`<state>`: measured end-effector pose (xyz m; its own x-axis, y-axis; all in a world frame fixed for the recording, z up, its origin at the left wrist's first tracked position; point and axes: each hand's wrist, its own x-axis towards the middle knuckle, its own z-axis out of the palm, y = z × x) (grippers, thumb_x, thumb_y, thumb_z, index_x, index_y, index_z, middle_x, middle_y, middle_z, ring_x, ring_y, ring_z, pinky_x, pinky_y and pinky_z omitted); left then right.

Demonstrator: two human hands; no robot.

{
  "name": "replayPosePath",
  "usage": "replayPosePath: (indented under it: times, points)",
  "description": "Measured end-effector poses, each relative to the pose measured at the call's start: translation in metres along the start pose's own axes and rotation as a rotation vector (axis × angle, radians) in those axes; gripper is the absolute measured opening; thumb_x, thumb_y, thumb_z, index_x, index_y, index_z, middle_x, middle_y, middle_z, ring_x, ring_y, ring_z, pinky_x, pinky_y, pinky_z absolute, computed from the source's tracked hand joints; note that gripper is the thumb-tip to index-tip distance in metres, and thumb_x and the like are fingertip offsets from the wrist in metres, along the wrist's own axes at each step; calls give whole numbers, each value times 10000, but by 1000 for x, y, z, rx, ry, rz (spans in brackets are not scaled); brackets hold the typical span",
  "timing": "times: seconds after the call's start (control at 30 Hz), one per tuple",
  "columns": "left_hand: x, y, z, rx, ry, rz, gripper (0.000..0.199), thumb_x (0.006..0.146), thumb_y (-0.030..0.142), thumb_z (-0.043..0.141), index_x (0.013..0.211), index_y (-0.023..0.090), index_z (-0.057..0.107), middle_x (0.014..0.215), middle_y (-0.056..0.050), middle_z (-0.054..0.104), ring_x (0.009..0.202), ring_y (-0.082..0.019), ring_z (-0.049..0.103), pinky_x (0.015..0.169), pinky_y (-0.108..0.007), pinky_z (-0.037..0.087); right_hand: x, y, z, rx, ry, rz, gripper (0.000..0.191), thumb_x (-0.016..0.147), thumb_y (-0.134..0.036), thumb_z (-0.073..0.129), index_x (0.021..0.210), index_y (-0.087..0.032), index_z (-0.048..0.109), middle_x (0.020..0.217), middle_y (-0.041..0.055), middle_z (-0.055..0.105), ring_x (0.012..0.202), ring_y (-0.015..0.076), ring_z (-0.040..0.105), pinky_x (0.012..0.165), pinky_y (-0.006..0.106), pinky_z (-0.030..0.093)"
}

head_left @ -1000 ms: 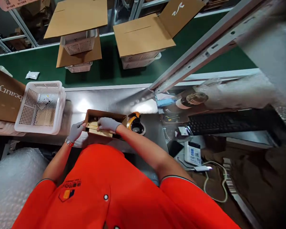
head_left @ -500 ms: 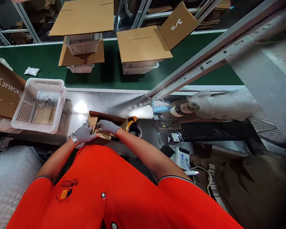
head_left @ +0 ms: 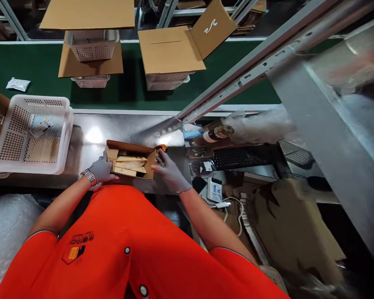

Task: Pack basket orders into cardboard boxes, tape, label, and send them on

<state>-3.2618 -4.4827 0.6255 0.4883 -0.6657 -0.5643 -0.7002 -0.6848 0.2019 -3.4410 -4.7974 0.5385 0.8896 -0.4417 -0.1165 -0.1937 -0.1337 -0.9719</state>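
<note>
An open cardboard box [head_left: 149,171] stands at the near edge of the metal table [head_left: 124,126]. Inside it lie small cartons [head_left: 127,171] and a clear-wrapped item. My left hand [head_left: 102,169], gloved in grey, holds the box's left end. At the right end is my right hand [head_left: 170,172], also gloved, with its fingers around an orange and black tape dispenser [head_left: 162,148], which is mostly hidden behind them.
A white plastic basket [head_left: 67,141] with a packet inside sits at the left. Cartons over baskets [head_left: 171,50] stand on the green belt [head_left: 90,97]. A metal post [head_left: 227,85] slants across the right, above a keyboard [head_left: 243,157] and bottle [head_left: 218,133]. Bubble wrap [head_left: 12,236] is lower left.
My right hand has come out of the box and moved right to the tape dispenser. My left hand stays at the box's left end. The whole view has shifted.
</note>
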Motion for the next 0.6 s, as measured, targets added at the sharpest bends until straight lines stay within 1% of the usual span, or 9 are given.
replayPosePath:
  times: [0.07,0.13,0.2,0.27,0.37,0.43,0.5,0.53,0.6]
  points:
    - [1,0,0,3,7,2,987,918,751,831,1664,139,625,1863,-330,263,1527,-538,567,1133,-558,595,-12,17,11,196,-52,153,1054,781,-616,937,1718,-345,538,1731,95,589,1573,347,593,1311,552,514]
    - [1,1,0,18,5,-1,1007,917,774,822,1670,137,616,1861,-343,253,1514,-541,578,1112,-563,606,-15,27,31,279,-99,214,1031,772,-656,933,1680,-323,576,1674,96,646,1554,349,610,1305,543,525]
    - [2,2,-1,41,0,0,1013,928,777,807,1680,129,604,1840,-355,289,1502,-545,586,1098,-569,612,-10,31,55,260,-82,222,1011,754,-664,953,1624,-279,610,1603,120,696,1501,356,646,1297,545,535]
    - [3,2,-3,45,-5,8,1004,937,783,790,1671,121,615,1802,-361,354,1475,-547,605,1087,-575,615,-3,32,77,215,-24,215,1040,707,-644,998,1586,-250,604,1560,151,714,1434,363,681,1292,563,537]
    - [5,1,-7,15,8,24,954,951,815,747,1604,123,683,1765,-345,408,1414,-525,653,1072,-564,623,7,35,97,198,48,201,1108,651,-618,1034,1582,-252,557,1522,167,721,1370,365,709,1290,604,533]
    - [7,1,-9,3,37,11,913,955,839,723,1537,135,742,1752,-320,422,1385,-494,676,1060,-536,632,9,38,97,206,59,206,1124,651,-608,1029,1590,-254,521,1519,170,713,1376,368,708,1291,624,529]
    - [8,1,-10,-1,69,-10,878,943,857,725,1465,154,794,1730,-287,448,1355,-463,693,1050,-505,636,7,42,89,222,32,230,1122,650,-578,1032,1585,-256,501,1539,177,696,1398,374,701,1278,622,544]
    - [8,1,-10,-6,80,-16,867,926,866,740,1432,165,814,1722,-269,457,1338,-451,702,1048,-492,637,5,43,83,234,-8,247,1115,641,-552,1041,1574,-257,506,1548,177,692,1407,377,698,1270,616,554]
    - [8,0,-8,-18,88,-16,857,883,881,779,1383,188,841,1733,-239,447,1295,-429,724,1044,-475,637,-1,43,71,277,-148,277,1108,617,-487,1063,1557,-263,521,1566,168,688,1427,376,693,1267,600,560]
